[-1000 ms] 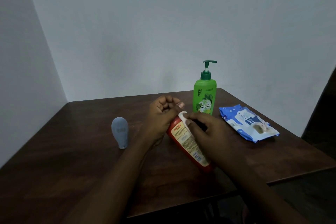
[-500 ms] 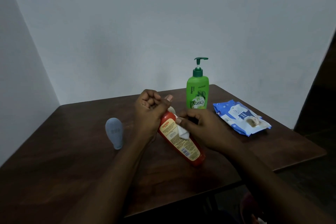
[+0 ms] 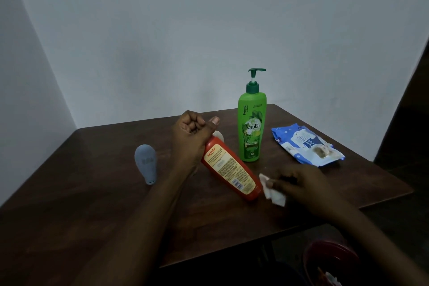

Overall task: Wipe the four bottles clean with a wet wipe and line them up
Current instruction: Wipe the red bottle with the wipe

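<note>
A red bottle (image 3: 229, 169) with a yellow label is tilted over the dark wooden table (image 3: 92, 204), white cap pointing away. My left hand (image 3: 192, 139) grips its upper end near the cap. My right hand (image 3: 299, 183) pinches a crumpled white wet wipe (image 3: 272, 189) just past the bottle's lower end. A tall green pump bottle (image 3: 251, 127) stands upright behind the red one. A small grey-blue bottle (image 3: 146, 163) stands cap down at the left. No other bottle shows.
A blue wet-wipe pack (image 3: 306, 145) lies at the right of the table, its flap open. A dark red bin (image 3: 329, 262) sits below the table's front right edge. Walls close in behind and to the left.
My right hand slid the wipe down the red bottle's label from near the cap to past its lower end. My left hand kept its hold on the upper end.
</note>
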